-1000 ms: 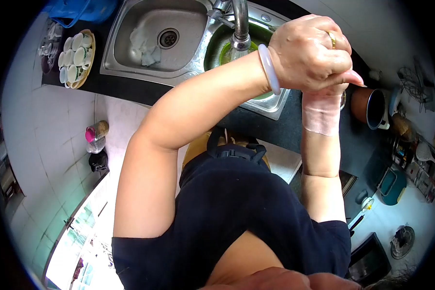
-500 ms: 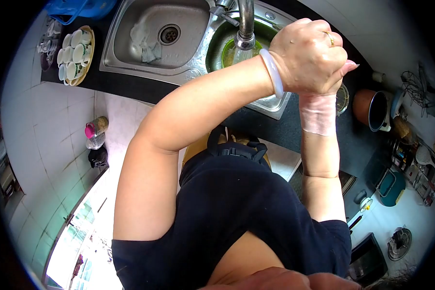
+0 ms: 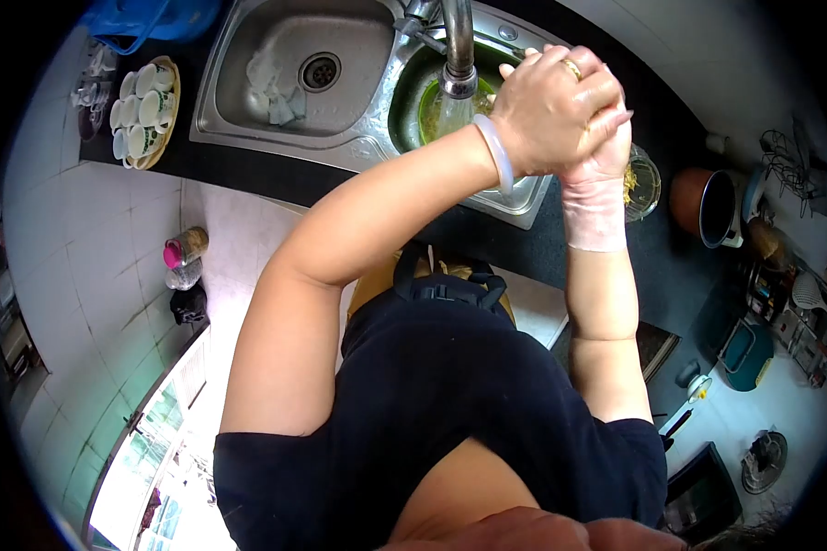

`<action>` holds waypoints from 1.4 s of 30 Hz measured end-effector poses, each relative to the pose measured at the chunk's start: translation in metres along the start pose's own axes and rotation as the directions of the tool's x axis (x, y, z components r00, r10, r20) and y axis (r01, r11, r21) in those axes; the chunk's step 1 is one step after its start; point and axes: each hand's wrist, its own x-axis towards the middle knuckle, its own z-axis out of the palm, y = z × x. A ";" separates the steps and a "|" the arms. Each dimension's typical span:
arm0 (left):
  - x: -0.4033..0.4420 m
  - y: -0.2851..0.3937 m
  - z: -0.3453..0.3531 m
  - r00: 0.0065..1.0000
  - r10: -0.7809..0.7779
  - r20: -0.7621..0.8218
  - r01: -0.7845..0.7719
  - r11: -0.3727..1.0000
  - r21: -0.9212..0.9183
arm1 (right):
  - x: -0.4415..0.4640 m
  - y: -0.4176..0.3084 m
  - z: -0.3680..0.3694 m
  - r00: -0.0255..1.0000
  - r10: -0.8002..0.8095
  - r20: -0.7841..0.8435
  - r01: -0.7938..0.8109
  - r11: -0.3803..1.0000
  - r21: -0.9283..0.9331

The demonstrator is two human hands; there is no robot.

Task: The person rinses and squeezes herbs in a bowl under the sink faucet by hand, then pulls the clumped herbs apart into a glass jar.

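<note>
My left hand (image 3: pixel 553 115), with a pale bangle and a ring, is closed over my right hand (image 3: pixel 606 163). Both are wet and held beside the right sink bowl. Most of my right hand is hidden beneath the left; its wet wrist and palm edge show, and a few fingertips peek out at the far side, whose they are being unclear. Whether anything lies between the palms cannot be seen. Just left of them, water runs from the metal faucet (image 3: pixel 458 55) into a green basin (image 3: pixel 429 108) in the sink, partly covered by my left wrist.
The left sink bowl (image 3: pixel 358 46) holds a whitish cloth (image 3: pixel 280 96). Several cups (image 3: pixel 147 110) stand on a tray at the left. A glass bowl (image 3: pixel 646 184) with yellowish pieces and a brown pot (image 3: pixel 694 196) stand on the dark counter (image 3: pixel 515 248) at the right.
My hands have shifted slightly left, towards the faucet. The left hand has loosened from a fist and turned, so part of the right hand and the glass bowl now show more.
</note>
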 end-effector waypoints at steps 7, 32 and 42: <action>0.001 0.005 -0.009 0.968 0.060 0.242 -0.113 0.971 0.210 | -0.007 0.002 -0.012 0.995 -0.075 0.059 0.065 0.985 0.158; 0.044 0.019 -0.034 0.944 0.177 0.277 -0.185 0.983 0.006 | -0.004 -0.009 -0.025 0.978 -0.132 0.163 0.102 0.978 0.179; 0.036 0.012 -0.029 0.956 0.150 0.253 -0.161 0.987 0.024 | -0.002 -0.001 -0.029 0.980 -0.129 0.152 0.100 0.977 0.188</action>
